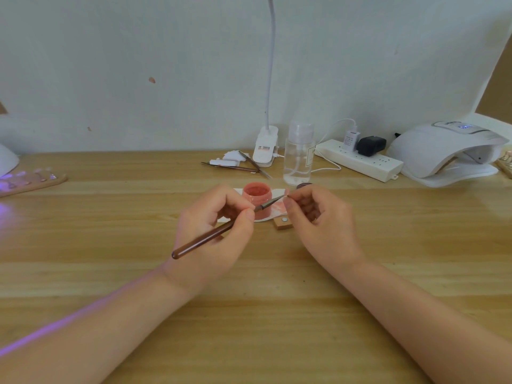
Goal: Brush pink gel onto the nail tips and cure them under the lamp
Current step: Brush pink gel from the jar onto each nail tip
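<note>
Left hand [219, 231] pinching slim stiff brown wooden brush [213, 234] near ferrule, right hand [318, 217] nipping tiny, light, slippery nail tip [287, 194] edgewise.

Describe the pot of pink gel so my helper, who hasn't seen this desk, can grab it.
On the wooden desk, look straight in front of the clear bottle, just behind the left hand holding the brush. The gel pot stands there on a white sheet, a small open round jar, the only pink container around.
</note>
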Tool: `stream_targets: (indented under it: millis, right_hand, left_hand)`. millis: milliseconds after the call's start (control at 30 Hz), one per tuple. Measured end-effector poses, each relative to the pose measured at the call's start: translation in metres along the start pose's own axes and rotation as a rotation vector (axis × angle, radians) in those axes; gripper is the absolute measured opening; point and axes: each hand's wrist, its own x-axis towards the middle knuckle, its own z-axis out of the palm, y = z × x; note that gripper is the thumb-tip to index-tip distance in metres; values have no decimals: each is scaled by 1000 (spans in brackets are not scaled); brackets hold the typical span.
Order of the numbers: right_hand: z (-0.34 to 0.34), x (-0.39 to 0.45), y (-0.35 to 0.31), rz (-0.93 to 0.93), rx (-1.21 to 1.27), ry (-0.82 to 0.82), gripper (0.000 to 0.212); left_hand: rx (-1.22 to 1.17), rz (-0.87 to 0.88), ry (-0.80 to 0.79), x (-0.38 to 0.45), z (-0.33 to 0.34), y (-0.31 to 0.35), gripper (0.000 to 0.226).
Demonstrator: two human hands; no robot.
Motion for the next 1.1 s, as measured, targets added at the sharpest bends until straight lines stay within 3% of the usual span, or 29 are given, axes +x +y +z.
stream_targets:
  millis: [233, 600, 767, 1100]
  right_hand:
    - [-1, 0, -2, -5, -4, -4, 1]
    - [0, 0, -1, 9, 2, 2, 1]
    - [1, 0, -1, -1, -15, 7, 1]
    - [-1, 0, -4, 13, -3, -13, 1]
  left_hand:
    - [42, -52, 0, 0, 5, 1, 16]
    - [-26, -3, -19, 0, 1, 3, 5]
    - [18, -73, 20, 0, 6, 0, 17]
    - [-27, -74, 17, -2, 4, 2, 5]
